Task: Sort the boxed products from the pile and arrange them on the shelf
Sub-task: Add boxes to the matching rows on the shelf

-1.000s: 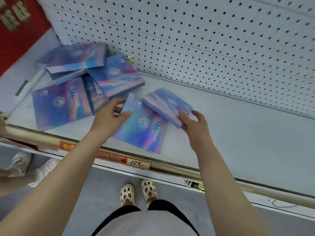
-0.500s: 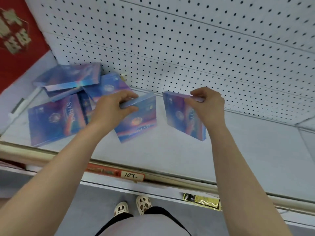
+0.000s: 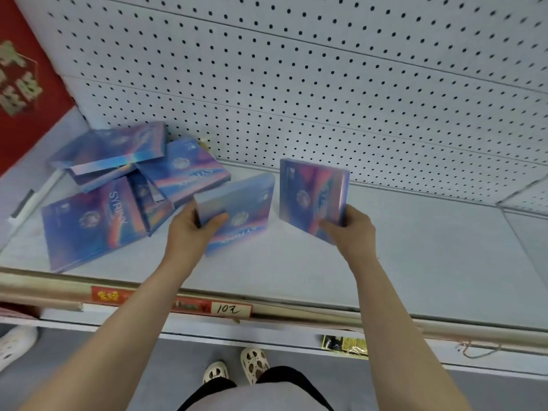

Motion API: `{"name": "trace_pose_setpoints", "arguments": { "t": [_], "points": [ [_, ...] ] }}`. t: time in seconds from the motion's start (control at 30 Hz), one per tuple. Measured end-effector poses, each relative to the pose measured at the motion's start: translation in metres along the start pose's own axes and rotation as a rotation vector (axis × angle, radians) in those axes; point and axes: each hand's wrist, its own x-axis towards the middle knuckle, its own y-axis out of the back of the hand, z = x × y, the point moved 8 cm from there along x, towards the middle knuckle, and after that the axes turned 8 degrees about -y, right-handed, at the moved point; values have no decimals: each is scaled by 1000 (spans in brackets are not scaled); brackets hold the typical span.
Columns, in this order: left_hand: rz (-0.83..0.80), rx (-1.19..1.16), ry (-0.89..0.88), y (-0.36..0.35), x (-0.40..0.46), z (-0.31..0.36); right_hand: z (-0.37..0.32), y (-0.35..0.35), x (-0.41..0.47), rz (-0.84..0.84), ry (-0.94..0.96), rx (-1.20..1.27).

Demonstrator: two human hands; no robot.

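Observation:
Each of my hands holds one flat blue-and-pink SYRINX box above the white shelf (image 3: 415, 262). My left hand (image 3: 192, 229) grips the lower left corner of a tilted box (image 3: 243, 212), thumb on its face. My right hand (image 3: 350, 229) grips the lower right corner of a second box (image 3: 311, 194), which stands nearly upright on its edge. A pile of several similar boxes (image 3: 118, 185) lies jumbled at the shelf's left end, against the pegboard.
A white pegboard back wall (image 3: 326, 84) rises behind the shelf. A metal rail with a red price tag reading 10 (image 3: 231, 310) runs along the front edge. A red sign (image 3: 20, 81) hangs at the far left. Another person's shoe (image 3: 14, 342) shows at the lower left.
Both boxes have come up off the shelf surface and apart. My right hand shifted from the top edge of its box to its lower corner; the left box turned more upright.

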Motion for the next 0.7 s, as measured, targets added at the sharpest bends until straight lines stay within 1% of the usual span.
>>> {"name": "trace_pose_setpoints", "arguments": {
  "t": [0.07,0.17,0.27,0.33,0.47,0.6,0.7],
  "points": [
    [35,-64,-21,-1,4,10,-6,16,-5,93,28,132],
    [46,-129,-50,-7,4,25,3,43,-14,226,-37,341],
    [-12,-243,-13,-26,-5,29,27,67,-32,307,-91,461],
    [-62,-284,20,-43,-11,27,47,84,-48,322,-119,483],
    [-184,-278,77,-92,-37,25,100,122,-86,378,-194,509],
    [-301,-219,44,-156,-80,42,158,171,-123,518,-225,479],
    [-386,-199,41,-214,-117,52,207,210,-148,580,-263,454]
  ]
}}
